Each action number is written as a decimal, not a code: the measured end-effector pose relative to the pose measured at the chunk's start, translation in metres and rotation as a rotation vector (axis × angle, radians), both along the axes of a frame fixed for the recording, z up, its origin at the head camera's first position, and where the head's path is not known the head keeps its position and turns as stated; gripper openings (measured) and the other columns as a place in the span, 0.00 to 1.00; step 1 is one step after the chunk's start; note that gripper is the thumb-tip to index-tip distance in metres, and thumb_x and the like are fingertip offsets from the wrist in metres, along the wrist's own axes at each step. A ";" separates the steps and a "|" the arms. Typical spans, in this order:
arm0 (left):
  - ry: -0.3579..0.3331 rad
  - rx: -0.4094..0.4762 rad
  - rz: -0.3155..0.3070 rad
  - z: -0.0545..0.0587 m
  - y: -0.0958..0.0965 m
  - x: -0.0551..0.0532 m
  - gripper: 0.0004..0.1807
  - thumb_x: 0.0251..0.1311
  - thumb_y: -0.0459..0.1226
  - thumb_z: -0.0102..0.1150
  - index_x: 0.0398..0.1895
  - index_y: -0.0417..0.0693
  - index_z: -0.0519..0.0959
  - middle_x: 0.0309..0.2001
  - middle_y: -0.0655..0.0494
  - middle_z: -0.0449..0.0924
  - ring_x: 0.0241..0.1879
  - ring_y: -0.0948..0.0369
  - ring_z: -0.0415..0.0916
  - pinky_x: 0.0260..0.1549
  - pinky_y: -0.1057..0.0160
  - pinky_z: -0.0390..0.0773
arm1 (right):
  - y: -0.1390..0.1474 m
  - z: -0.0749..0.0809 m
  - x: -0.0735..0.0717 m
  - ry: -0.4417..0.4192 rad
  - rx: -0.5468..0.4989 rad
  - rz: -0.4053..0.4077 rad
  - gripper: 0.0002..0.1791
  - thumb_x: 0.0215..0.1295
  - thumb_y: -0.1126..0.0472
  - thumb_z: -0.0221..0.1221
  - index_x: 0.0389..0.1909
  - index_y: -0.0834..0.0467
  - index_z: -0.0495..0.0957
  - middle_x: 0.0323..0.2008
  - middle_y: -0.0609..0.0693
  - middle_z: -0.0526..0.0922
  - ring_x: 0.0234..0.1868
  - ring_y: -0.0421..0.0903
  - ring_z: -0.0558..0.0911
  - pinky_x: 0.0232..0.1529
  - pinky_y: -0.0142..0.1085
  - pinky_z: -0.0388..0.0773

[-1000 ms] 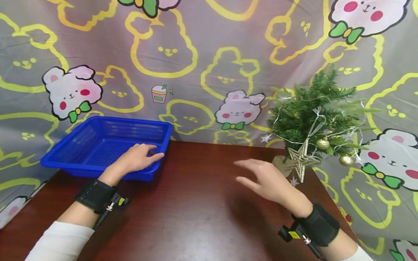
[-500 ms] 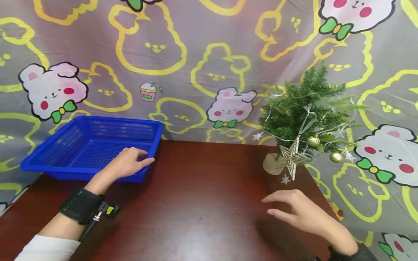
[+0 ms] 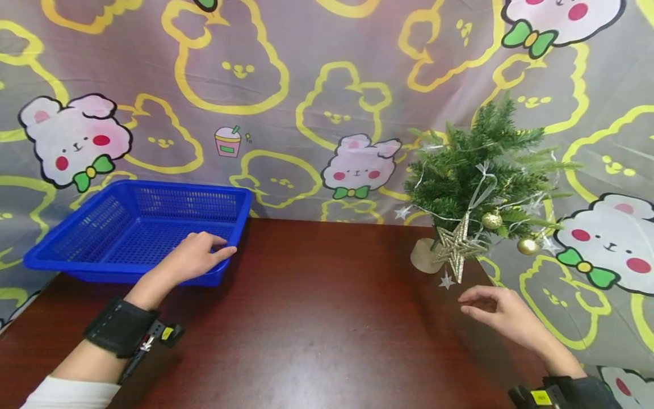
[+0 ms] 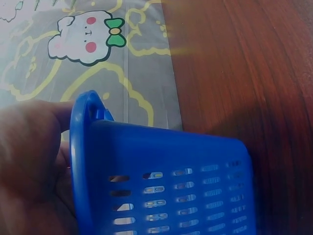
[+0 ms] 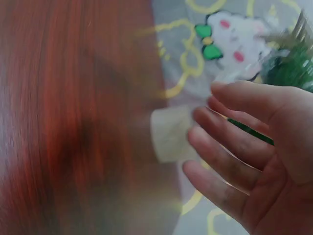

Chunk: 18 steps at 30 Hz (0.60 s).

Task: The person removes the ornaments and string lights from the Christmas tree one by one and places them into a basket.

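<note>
In the head view my left hand point(image 3: 191, 258) rests over the front right corner of a blue plastic basket point(image 3: 138, 265). Its fingers reach inside and the thumb lies along the rim. The left wrist view has the hand point(image 4: 29, 171) behind the basket's rim point(image 4: 78, 161), its fingertips hidden. My right hand point(image 3: 503, 315) holds nothing, its fingers loosely bent, just below and right of a glittery gold star point(image 3: 460, 247) hanging from a small Christmas tree point(image 3: 475, 165). In the right wrist view the hand point(image 5: 244, 152) overlaps the tree's pale round base point(image 5: 168, 134).
Two gold baubles, one point(image 3: 492, 220) beside the star, and a string of white star lights hang on the tree. A dark red wooden table point(image 3: 317, 307) carries everything. Behind it hangs a grey curtain point(image 3: 286, 51) with cartoon rabbits.
My right hand has moved down and right, from in front of the tree's base to below the star. The left hand stays at the basket. The head view has shifted slightly.
</note>
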<state>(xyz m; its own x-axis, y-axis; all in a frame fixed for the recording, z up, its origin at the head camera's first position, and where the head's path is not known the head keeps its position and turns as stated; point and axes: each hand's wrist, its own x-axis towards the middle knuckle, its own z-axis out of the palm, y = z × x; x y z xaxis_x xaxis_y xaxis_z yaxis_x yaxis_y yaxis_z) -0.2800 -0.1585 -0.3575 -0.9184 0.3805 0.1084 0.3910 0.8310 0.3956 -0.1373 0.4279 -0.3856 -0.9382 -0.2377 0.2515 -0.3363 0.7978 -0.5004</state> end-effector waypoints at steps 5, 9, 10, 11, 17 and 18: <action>-0.056 0.019 0.029 0.002 -0.003 0.001 0.28 0.69 0.48 0.56 0.54 0.29 0.79 0.53 0.29 0.79 0.54 0.37 0.78 0.51 0.40 0.76 | 0.010 -0.007 -0.022 0.011 0.110 -0.156 0.15 0.59 0.53 0.69 0.46 0.52 0.83 0.42 0.50 0.88 0.43 0.30 0.81 0.40 0.30 0.77; -0.070 0.024 0.038 0.001 -0.006 0.001 0.27 0.68 0.48 0.57 0.53 0.29 0.80 0.52 0.30 0.80 0.53 0.37 0.79 0.49 0.40 0.77 | 0.014 -0.013 -0.041 -0.042 0.047 -0.183 0.22 0.61 0.52 0.68 0.52 0.59 0.79 0.47 0.56 0.86 0.44 0.30 0.80 0.44 0.28 0.76; -0.068 0.026 0.038 0.000 -0.006 0.000 0.27 0.68 0.48 0.57 0.53 0.30 0.80 0.52 0.30 0.80 0.53 0.38 0.79 0.49 0.40 0.77 | 0.015 -0.014 -0.046 -0.054 0.018 -0.183 0.24 0.61 0.53 0.68 0.54 0.61 0.78 0.48 0.58 0.85 0.44 0.28 0.79 0.44 0.26 0.75; -0.065 0.026 0.036 0.000 -0.006 0.000 0.27 0.68 0.48 0.57 0.53 0.31 0.81 0.52 0.31 0.81 0.53 0.38 0.79 0.49 0.40 0.77 | 0.016 -0.015 -0.051 -0.074 -0.016 -0.177 0.25 0.62 0.54 0.67 0.55 0.62 0.76 0.49 0.60 0.85 0.43 0.25 0.79 0.44 0.24 0.75; -0.046 0.039 0.038 -0.001 -0.005 -0.001 0.25 0.68 0.49 0.57 0.52 0.33 0.82 0.52 0.33 0.82 0.55 0.39 0.79 0.51 0.41 0.76 | 0.018 -0.017 -0.077 -0.059 -0.079 -0.157 0.27 0.65 0.54 0.64 0.60 0.65 0.72 0.50 0.66 0.84 0.41 0.19 0.74 0.42 0.23 0.75; -0.041 0.043 0.039 0.000 -0.005 -0.001 0.25 0.68 0.48 0.57 0.52 0.34 0.82 0.51 0.33 0.82 0.54 0.39 0.79 0.51 0.41 0.76 | 0.018 -0.017 -0.081 -0.038 -0.076 -0.152 0.26 0.65 0.55 0.64 0.59 0.65 0.73 0.48 0.65 0.84 0.39 0.20 0.75 0.40 0.24 0.75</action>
<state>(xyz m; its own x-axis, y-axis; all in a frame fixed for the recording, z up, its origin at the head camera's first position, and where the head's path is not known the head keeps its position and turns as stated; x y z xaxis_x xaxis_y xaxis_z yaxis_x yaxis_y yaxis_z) -0.2807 -0.1632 -0.3580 -0.9364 0.3404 0.0856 0.3414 0.8271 0.4464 -0.2179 0.4463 -0.4029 -0.9711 -0.0739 0.2268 -0.1941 0.7973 -0.5715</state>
